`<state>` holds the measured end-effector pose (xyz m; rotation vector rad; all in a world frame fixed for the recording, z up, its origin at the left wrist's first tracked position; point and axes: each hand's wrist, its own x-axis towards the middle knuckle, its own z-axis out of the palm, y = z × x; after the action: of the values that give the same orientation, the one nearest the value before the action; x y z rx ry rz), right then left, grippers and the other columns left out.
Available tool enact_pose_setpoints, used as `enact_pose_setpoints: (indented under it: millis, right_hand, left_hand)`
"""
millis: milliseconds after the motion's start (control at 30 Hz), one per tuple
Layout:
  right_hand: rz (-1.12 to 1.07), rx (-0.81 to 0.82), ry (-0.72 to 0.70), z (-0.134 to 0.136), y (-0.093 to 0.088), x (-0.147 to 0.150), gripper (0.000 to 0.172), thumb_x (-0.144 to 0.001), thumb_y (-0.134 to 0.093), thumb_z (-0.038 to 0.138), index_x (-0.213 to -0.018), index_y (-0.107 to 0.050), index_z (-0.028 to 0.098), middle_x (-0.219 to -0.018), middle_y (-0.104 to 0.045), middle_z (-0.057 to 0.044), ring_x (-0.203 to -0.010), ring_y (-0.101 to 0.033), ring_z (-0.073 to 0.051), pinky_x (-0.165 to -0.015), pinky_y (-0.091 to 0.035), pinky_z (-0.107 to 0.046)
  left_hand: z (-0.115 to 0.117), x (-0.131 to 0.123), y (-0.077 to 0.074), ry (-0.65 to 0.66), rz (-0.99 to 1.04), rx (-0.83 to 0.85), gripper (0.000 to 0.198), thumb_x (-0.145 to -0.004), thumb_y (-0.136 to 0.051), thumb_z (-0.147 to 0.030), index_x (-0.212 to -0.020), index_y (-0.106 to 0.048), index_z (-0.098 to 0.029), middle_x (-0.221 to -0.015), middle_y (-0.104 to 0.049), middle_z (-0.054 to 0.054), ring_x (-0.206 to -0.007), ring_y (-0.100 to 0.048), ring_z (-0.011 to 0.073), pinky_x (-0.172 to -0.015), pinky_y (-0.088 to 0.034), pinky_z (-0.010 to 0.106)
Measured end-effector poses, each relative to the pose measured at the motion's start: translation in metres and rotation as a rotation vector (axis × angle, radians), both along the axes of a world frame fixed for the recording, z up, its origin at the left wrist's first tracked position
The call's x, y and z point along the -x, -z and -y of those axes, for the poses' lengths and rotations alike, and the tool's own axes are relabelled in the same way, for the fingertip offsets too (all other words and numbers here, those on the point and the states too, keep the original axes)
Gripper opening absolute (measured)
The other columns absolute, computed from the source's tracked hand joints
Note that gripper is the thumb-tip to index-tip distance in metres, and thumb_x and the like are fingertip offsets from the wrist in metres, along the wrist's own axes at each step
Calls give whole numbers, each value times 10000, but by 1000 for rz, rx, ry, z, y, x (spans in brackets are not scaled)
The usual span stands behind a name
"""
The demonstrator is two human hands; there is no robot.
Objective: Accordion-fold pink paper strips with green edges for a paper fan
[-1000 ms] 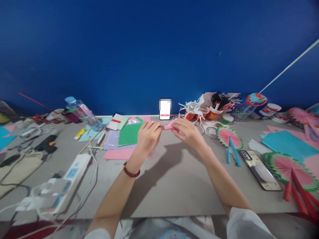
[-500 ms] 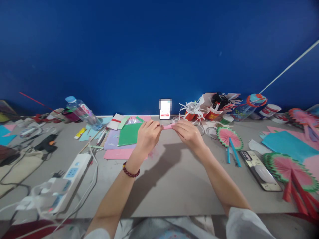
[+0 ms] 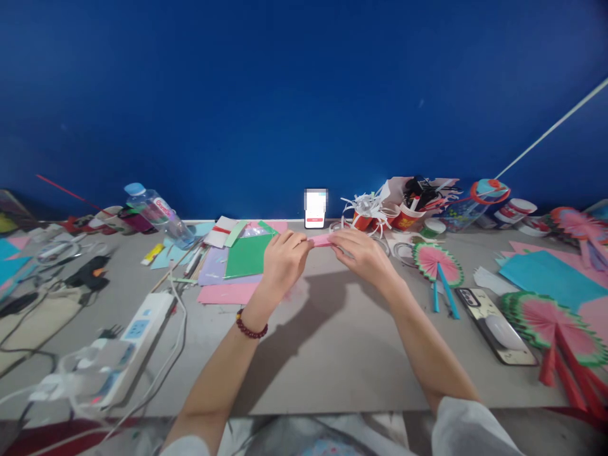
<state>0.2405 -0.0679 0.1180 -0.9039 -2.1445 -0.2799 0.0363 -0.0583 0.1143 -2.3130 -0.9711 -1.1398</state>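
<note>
A narrow piece of pink paper (image 3: 322, 240) is stretched between my two hands above the grey table (image 3: 332, 361). My left hand (image 3: 286, 256) is closed on its left end, with a dark red bead bracelet (image 3: 250, 325) on the wrist. At the other end, my right hand (image 3: 360, 253) pinches the paper between thumb and fingers. The fingers cover both ends, so only the middle of the pink paper shows. Below the left hand lie a green sheet (image 3: 246, 256) and a pink sheet (image 3: 225, 294).
A phone (image 3: 315, 209) stands against the blue wall behind my hands. Pleated paper fans (image 3: 553, 329), another phone (image 3: 496, 326) and cups of paper strips (image 3: 368, 209) are on the right. To the left are a power strip (image 3: 137, 342) with cables and a tilted bottle (image 3: 161, 215).
The pink paper shows slightly broader between my hands. My right hand has shifted a little, its lower fingers now slightly parted. Both hands keep hold of the paper.
</note>
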Motion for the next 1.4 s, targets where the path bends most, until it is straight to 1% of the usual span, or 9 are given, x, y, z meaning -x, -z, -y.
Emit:
enact_pose_setpoints:
  millis: [333, 500, 600, 667, 800, 933, 1033, 1200, 1400]
  right_hand:
    - [1, 15, -15, -2, 6, -1, 246, -898, -461, 126, -1000, -681, 167, -907, -729, -105, -895, -669, -224, -828, -549, -408]
    - [14, 79, -1, 4, 3, 6, 275, -914, -427, 129, -1036, -668, 179, -982, -713, -119, -962, -647, -235, -870, -524, -428]
    - [-128, 78, -27, 8, -1, 11, 221, -912, -487, 183, -1063, -648, 208, -964, -713, -88, -944, -651, -213, -868, -525, -388]
    - [-272, 68, 6, 11, -3, 15, 200, -882, -569, 239, -1070, -633, 219, -929, -709, -71, -909, -653, -203, -836, -532, -360]
    - [-439, 114, 94, 17, -7, 20, 193, -796, -683, 339, -943, -646, 218, -821, -690, -49, -767, -644, -187, -718, -542, -324]
    - [-566, 239, 41, 20, -4, 25, 220, -796, -683, 336, -975, -641, 215, -860, -705, -44, -728, -660, -165, -722, -556, -322]
    - [-709, 295, -15, 22, -1, 30, 179, -794, -683, 316, -919, -623, 203, -881, -702, -50, -753, -677, -166, -730, -576, -324]
    - [-725, 358, -89, 27, 0, 36, 216, -814, -659, 270, -1018, -619, 210, -976, -698, -65, -805, -686, -168, -774, -587, -340]
    - [-670, 239, -47, 30, -5, 34, 90, -827, -632, 231, -899, -684, 235, -892, -707, -46, -775, -669, -172, -702, -573, -328]
  left_hand:
    - [-3, 2, 1, 36, 38, 123, 181, -913, -517, -211, -809, -662, -178, -776, -655, 35, -738, -546, 158, -655, -392, 284]
    - [2, -9, 4, 123, 21, 145, 165, -908, -521, -194, -1021, -641, -175, -872, -667, 62, -812, -575, 182, -692, -418, 307]
    - [4, -12, 4, 163, 165, 139, 125, -902, -537, -191, -939, -655, -170, -820, -670, 51, -777, -592, 165, -696, -444, 296]
    - [4, -12, 3, 185, 293, 152, 98, -887, -565, -193, -877, -661, -174, -814, -679, 45, -773, -608, 153, -709, -469, 288]
    - [4, -9, -3, 244, 503, 233, 78, -871, -593, -202, -835, -658, -179, -808, -691, 39, -775, -637, 141, -709, -507, 275]
    - [5, -10, -4, 309, 603, 323, 72, -861, -605, -209, -827, -662, -183, -803, -703, 36, -761, -655, 140, -706, -533, 277]
    - [5, -13, -1, 349, 673, 392, 70, -852, -616, -219, -829, -670, -180, -808, -705, 41, -769, -664, 142, -711, -553, 277]
    - [5, -16, 4, 435, 714, 470, 65, -851, -609, -205, -851, -661, -167, -856, -710, 60, -823, -674, 146, -737, -572, 271]
    - [8, -17, 5, 422, 655, 352, 109, -846, -610, -160, -929, -680, -178, -895, -739, 53, -814, -702, 144, -736, -579, 248]
